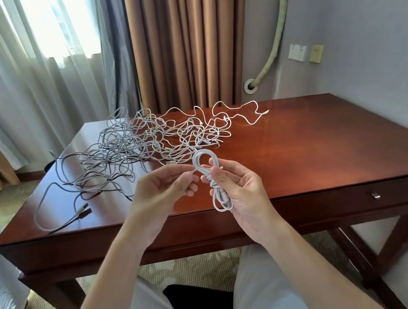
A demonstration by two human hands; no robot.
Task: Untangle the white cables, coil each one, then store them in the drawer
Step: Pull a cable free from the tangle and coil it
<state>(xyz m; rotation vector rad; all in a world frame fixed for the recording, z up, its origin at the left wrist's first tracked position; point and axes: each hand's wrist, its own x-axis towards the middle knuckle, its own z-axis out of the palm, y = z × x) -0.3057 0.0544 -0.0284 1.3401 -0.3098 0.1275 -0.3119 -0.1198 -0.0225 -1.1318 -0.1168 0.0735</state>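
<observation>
Coiled white cable — your right hand pinches its wrapped waist so loops hold, left hand pinching the loose end; tangle awaits at desk's far-left corner.

Both bare forearms reach forward and upward from the lower edge of the view, converging at chest height. The left hand is turned palm-inward, its fingers curled and its fingertips pinching a loose end of the coiled cable. The right hand faces palm-up toward the viewer, with thumb and curled fingers gripping the coil's wrapped middle.
</observation>
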